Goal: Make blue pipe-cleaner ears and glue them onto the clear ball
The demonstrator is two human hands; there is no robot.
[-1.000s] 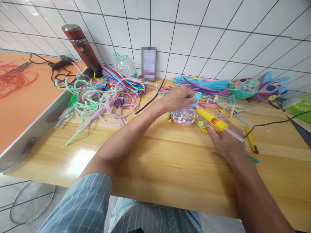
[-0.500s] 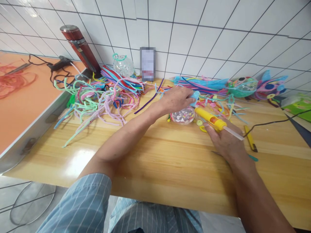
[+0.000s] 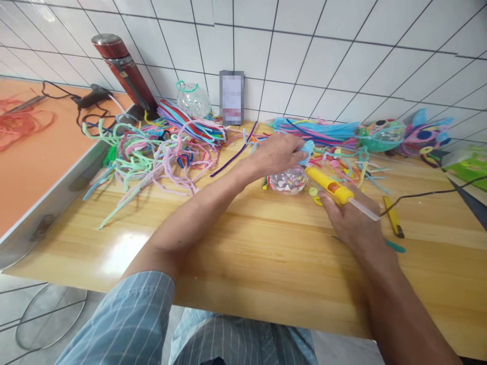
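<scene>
At a wooden worktable (image 3: 243, 263) before a white tiled wall (image 3: 327, 61), we see our left hand (image 3: 279, 153) reaching over a clear ball (image 3: 288, 183) filled with coloured bits, its fingers drawn narrow on a fluffy light blue piece (image 3: 307, 150); the fingertips beneath are hidden from us. The ball sits on the table just below that hand. Our right hand (image 3: 358, 213) wraps a yellow glue gun (image 3: 329, 185), thumb along its side, the nozzle angled toward the ball's upper right; we cannot tell whether the two touch. A translucent stick (image 3: 364, 208) juts from the gun's rear. Beside the right hand we find a yellow cutter (image 3: 393, 217) and a teal-handled tool (image 3: 395, 246), the latter partly covered by the wrist. To our left spreads a tangle of pastel pipe cleaners (image 3: 140, 159); along the wall stand a red flask (image 3: 124, 71) and a phone (image 3: 232, 99).
</scene>
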